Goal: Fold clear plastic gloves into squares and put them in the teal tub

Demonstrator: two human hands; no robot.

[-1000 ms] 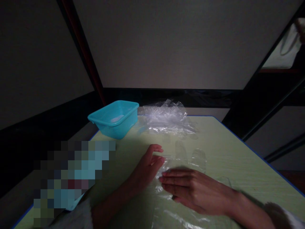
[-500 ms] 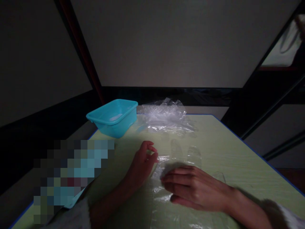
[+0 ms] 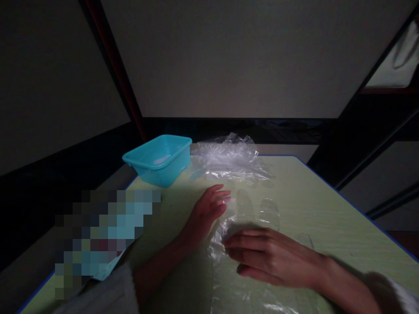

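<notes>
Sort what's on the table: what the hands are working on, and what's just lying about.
In hand: clear plastic glove, flat on the table, under the left hand and right hand.

Lying about: teal tub; heap of clear plastic beside it.

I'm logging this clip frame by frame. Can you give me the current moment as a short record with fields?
setting: dim room, green table with blue edge
left hand: open, fingers on the edge of a clear plastic glove
right hand: flat, palm down on the same glove
far side: turquoise plastic tub; beside it a heap of clear plastic gloves
near left: blurred patch, contents unreadable
</notes>
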